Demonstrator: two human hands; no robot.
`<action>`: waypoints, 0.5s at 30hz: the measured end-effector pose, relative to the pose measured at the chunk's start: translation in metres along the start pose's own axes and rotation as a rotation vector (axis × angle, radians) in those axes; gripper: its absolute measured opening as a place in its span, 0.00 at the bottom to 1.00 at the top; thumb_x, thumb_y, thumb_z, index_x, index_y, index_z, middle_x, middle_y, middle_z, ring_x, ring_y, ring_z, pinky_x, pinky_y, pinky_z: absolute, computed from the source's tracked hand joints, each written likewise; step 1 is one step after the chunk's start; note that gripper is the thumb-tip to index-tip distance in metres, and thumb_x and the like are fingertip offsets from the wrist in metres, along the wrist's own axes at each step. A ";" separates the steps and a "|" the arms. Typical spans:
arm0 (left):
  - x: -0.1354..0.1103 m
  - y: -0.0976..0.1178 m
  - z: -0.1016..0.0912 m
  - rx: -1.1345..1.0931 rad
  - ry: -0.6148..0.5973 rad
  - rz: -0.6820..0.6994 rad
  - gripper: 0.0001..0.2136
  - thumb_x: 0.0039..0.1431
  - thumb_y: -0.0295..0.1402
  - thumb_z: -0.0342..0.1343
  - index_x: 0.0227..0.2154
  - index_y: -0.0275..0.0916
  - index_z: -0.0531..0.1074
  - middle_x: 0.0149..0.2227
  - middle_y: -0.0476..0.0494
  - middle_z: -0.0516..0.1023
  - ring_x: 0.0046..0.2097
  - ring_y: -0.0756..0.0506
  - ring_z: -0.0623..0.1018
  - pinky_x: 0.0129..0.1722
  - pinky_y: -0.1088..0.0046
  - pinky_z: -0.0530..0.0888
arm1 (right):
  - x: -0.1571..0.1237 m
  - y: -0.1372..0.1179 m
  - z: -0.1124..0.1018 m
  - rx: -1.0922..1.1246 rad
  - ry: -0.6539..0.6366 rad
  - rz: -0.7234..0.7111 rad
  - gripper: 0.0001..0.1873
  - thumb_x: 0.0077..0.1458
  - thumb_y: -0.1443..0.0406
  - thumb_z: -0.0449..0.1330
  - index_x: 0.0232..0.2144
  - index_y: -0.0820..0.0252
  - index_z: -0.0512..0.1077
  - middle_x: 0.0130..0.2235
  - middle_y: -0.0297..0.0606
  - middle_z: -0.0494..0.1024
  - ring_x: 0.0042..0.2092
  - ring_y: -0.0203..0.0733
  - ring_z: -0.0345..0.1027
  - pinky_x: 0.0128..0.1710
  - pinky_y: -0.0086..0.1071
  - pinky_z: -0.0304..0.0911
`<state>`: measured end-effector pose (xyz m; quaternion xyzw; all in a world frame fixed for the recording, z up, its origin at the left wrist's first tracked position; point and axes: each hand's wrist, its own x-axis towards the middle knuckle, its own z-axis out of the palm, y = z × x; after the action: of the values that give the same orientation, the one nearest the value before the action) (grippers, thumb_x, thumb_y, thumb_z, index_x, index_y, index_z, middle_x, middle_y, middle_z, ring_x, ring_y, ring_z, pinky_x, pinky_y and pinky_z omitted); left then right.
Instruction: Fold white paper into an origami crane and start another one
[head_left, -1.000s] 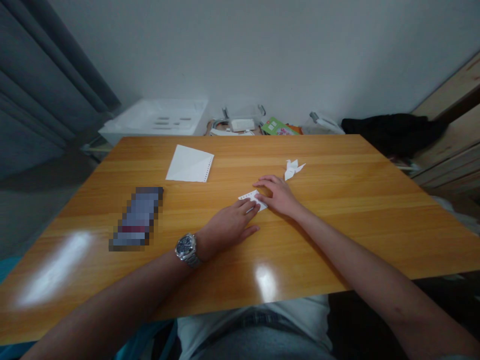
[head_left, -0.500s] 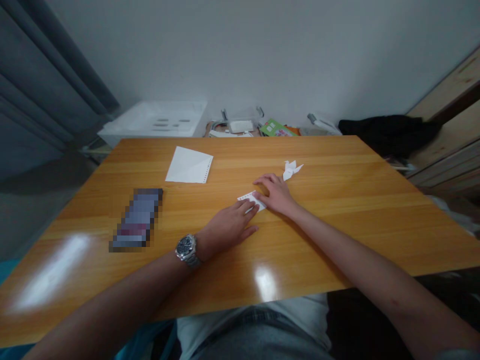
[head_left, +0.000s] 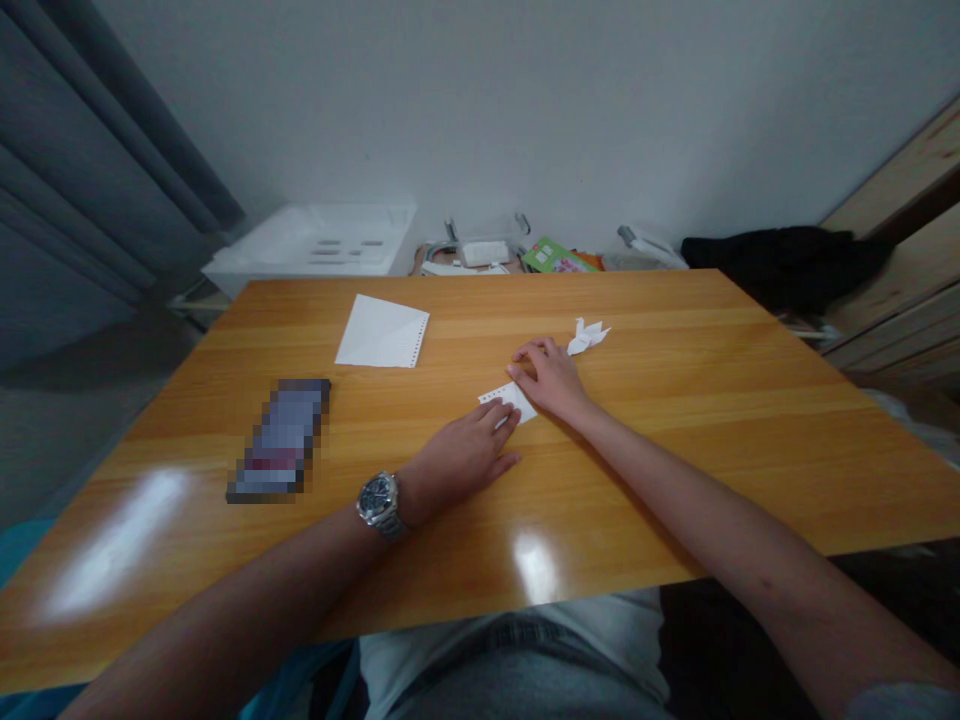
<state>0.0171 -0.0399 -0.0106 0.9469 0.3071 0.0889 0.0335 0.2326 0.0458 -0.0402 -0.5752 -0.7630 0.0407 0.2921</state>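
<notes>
A small folded piece of white paper [head_left: 526, 408] with a punched edge lies on the wooden table. My left hand [head_left: 469, 445], with a metal watch on its wrist, rests its outstretched fingers flat on the near left part of this paper. At the paper's far right edge is my right hand [head_left: 551, 380], its thumb and fingers apart with nothing between them. Whether the right hand touches the paper I cannot tell. Just beyond the right hand stands a folded paper bird [head_left: 589, 337], partly hidden by that hand.
A white sheet with a perforated edge [head_left: 382, 332] lies at the back left of the table [head_left: 712, 400]. Nearer on the left is a pixelated phone [head_left: 281, 440]. Behind the table are a white tray [head_left: 307, 240], a green booklet [head_left: 559, 255] and dark cloth [head_left: 787, 260].
My right hand's thumb has lifted back from the paper, uncovering more of it. My left hand stays on the paper. The whole view has shifted slightly.
</notes>
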 end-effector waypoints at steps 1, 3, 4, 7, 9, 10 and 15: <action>0.000 0.000 -0.001 -0.003 0.003 -0.007 0.26 0.72 0.44 0.45 0.64 0.31 0.59 0.64 0.31 0.65 0.67 0.36 0.64 0.66 0.59 0.64 | 0.000 0.001 -0.001 0.033 0.004 -0.010 0.13 0.62 0.55 0.59 0.43 0.56 0.76 0.48 0.46 0.73 0.50 0.55 0.69 0.53 0.49 0.64; 0.000 0.001 -0.002 -0.010 0.005 -0.021 0.26 0.72 0.44 0.46 0.64 0.31 0.60 0.64 0.31 0.65 0.66 0.36 0.65 0.65 0.59 0.66 | -0.001 0.002 -0.005 0.116 -0.002 -0.050 0.13 0.64 0.56 0.58 0.42 0.56 0.77 0.45 0.44 0.75 0.49 0.52 0.70 0.53 0.47 0.65; 0.000 0.001 -0.003 -0.013 0.006 -0.027 0.26 0.71 0.44 0.47 0.64 0.31 0.60 0.64 0.31 0.65 0.65 0.36 0.66 0.64 0.60 0.67 | -0.002 0.002 -0.008 0.157 -0.011 -0.083 0.13 0.65 0.57 0.57 0.43 0.56 0.77 0.45 0.44 0.76 0.49 0.51 0.71 0.53 0.47 0.66; -0.001 0.003 -0.006 -0.027 0.006 -0.034 0.26 0.71 0.44 0.48 0.64 0.32 0.60 0.63 0.31 0.65 0.63 0.36 0.68 0.62 0.59 0.69 | -0.009 0.003 -0.020 0.225 -0.063 -0.226 0.14 0.67 0.58 0.55 0.46 0.55 0.78 0.47 0.43 0.76 0.52 0.48 0.70 0.55 0.46 0.65; -0.001 0.004 -0.007 -0.036 0.005 -0.041 0.25 0.71 0.44 0.48 0.64 0.33 0.60 0.63 0.31 0.65 0.63 0.36 0.68 0.62 0.58 0.69 | -0.017 0.004 -0.028 0.220 -0.113 -0.330 0.15 0.68 0.59 0.54 0.48 0.54 0.78 0.50 0.44 0.77 0.53 0.49 0.70 0.55 0.47 0.65; -0.001 0.004 -0.008 -0.041 0.003 -0.044 0.26 0.71 0.43 0.48 0.65 0.33 0.59 0.64 0.31 0.65 0.63 0.36 0.68 0.62 0.58 0.69 | -0.021 0.004 -0.031 0.209 -0.148 -0.371 0.15 0.68 0.59 0.54 0.49 0.54 0.78 0.52 0.44 0.77 0.54 0.49 0.70 0.55 0.47 0.66; 0.000 0.004 -0.009 -0.055 0.004 -0.024 0.28 0.71 0.41 0.49 0.68 0.35 0.55 0.66 0.31 0.62 0.66 0.36 0.65 0.63 0.57 0.68 | -0.034 0.007 -0.039 0.104 -0.255 -0.467 0.19 0.69 0.59 0.53 0.56 0.54 0.75 0.59 0.46 0.75 0.60 0.51 0.66 0.60 0.51 0.62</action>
<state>0.0176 -0.0431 -0.0010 0.9417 0.3160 0.0985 0.0599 0.2637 0.0064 -0.0242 -0.3582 -0.9024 0.0834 0.2243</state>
